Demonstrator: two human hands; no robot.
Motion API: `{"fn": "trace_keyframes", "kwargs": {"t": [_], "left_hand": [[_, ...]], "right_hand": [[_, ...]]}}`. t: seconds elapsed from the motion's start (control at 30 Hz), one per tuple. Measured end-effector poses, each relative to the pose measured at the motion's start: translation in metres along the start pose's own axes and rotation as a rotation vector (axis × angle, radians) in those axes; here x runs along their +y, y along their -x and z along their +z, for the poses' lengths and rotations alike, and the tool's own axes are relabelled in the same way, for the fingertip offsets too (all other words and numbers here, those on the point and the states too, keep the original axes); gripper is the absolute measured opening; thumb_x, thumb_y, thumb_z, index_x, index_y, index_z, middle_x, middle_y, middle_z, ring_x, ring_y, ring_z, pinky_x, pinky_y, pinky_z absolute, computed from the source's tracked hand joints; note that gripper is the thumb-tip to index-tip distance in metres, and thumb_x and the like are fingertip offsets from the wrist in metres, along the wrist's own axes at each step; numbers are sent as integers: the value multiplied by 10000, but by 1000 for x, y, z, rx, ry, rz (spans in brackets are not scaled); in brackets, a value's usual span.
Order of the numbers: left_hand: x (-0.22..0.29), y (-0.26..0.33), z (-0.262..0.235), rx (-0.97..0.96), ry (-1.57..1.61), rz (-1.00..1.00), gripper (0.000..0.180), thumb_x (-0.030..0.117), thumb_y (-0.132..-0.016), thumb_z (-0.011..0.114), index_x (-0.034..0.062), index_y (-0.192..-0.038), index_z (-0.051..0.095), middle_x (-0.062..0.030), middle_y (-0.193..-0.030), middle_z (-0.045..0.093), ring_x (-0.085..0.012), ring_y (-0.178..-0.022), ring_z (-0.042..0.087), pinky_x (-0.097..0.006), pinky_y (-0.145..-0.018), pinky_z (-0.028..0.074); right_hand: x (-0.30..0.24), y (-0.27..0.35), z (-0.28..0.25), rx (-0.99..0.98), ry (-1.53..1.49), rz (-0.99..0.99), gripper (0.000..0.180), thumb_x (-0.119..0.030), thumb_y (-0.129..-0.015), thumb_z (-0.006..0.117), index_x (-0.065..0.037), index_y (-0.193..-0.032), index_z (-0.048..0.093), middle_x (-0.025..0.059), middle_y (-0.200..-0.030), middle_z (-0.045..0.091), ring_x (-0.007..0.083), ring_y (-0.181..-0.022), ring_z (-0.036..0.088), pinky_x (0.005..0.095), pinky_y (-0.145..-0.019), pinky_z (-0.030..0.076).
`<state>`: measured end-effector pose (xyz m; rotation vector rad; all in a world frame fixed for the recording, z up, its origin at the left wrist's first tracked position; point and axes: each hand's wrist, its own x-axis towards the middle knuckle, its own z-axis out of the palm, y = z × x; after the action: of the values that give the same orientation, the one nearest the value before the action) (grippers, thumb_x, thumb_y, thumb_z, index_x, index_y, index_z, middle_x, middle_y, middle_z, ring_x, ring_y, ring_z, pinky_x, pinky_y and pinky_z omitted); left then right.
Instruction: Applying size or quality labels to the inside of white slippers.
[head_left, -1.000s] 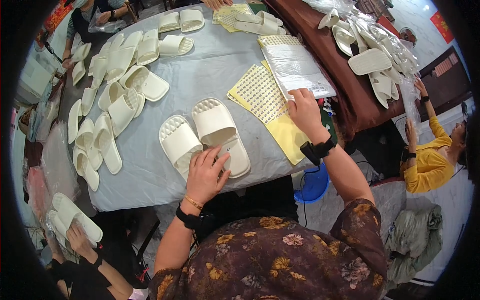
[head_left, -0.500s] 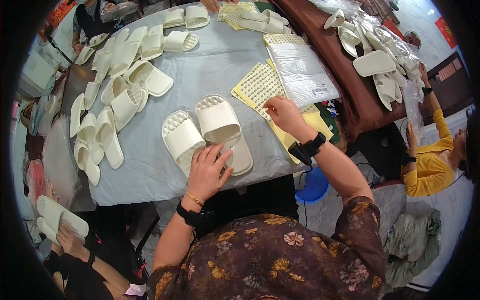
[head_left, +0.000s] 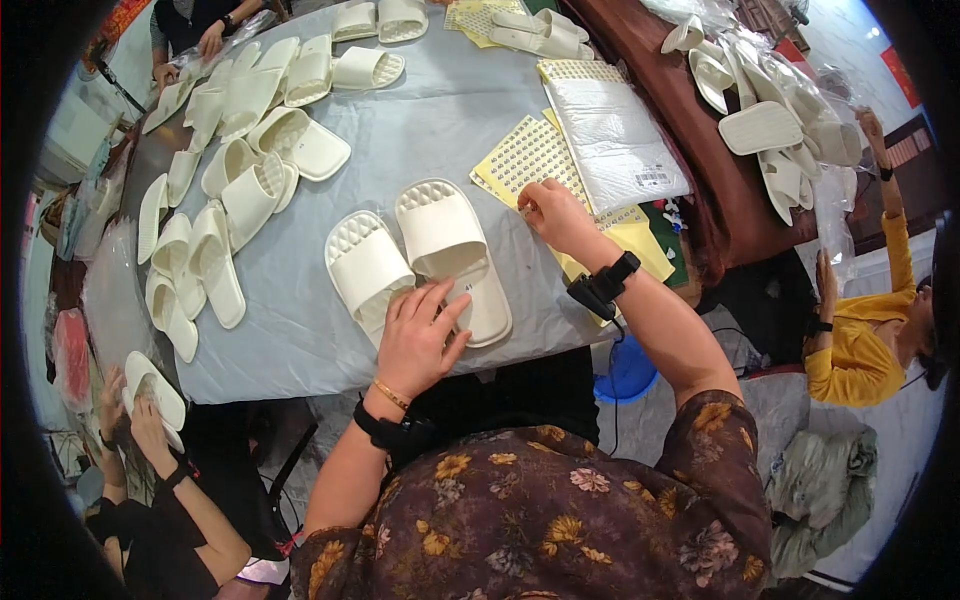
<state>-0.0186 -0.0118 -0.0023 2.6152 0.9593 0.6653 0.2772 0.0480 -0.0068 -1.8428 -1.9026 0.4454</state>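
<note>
A pair of cream slippers lies in front of me: the left slipper (head_left: 370, 270) and the right slipper (head_left: 440, 230), with quilted insoles and broad straps. My left hand (head_left: 418, 335) rests over their heel ends, fingers spread, covering part of both. A small dark mark shows on the right slipper's insole beside my fingertips. At the edge of a yellow sheet of small printed stickers (head_left: 530, 155), my right hand (head_left: 562, 218) has thumb and fingers pinched together. Whatever is between those fingertips is too small to make out.
Many cream slippers (head_left: 250, 100) crowd the table's left side. A white plastic package (head_left: 620, 140) lies beyond the sticker sheets. More slippers (head_left: 760, 128) lie on brown cloth at right. Co-workers handle slippers at lower left and plastic at right. A blue basin (head_left: 628, 370) sits below the table.
My right hand has shifted slightly left along the sticker sheet, its fingers pinched closer. My left hand stays over the slippers. The co-worker at lower left has raised the slippers.
</note>
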Motion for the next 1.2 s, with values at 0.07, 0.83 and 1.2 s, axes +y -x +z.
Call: {"fn": "trace_keyframes", "kwargs": {"t": [0.07, 0.83, 1.2], "left_hand": [[1, -1, -1, 1, -1, -3, 440, 248, -813, 689, 119, -1228, 614, -109, -1319, 555, -310, -1215, 498, -451, -1035, 354], [1, 2, 0, 9, -1, -10, 425, 257, -823, 682, 130, -1224, 621, -104, -1316, 555, -306, -1219, 493, -449, -1044, 353], [0, 2, 0, 22, -38, 11, 394, 275, -842, 673, 118, -1199, 614, -95, -1289, 558, -280, -1200, 510, -439, -1026, 377]], "right_hand": [[-1, 1, 0, -4, 0, 9, 127, -64, -838, 613, -71, -957, 658, 161, -930, 600, 363, -927, 588, 436, -816, 492], [4, 2, -2, -17, -178, 46, 136, -45, -780, 662, -29, -907, 615, 136, -943, 583, 307, -871, 606, 397, -771, 501], [-68, 49, -7, -506, -581, 168, 183, -100, -818, 685, -12, -966, 621, -27, -706, 540, 62, -652, 492, 236, -573, 403]]}}
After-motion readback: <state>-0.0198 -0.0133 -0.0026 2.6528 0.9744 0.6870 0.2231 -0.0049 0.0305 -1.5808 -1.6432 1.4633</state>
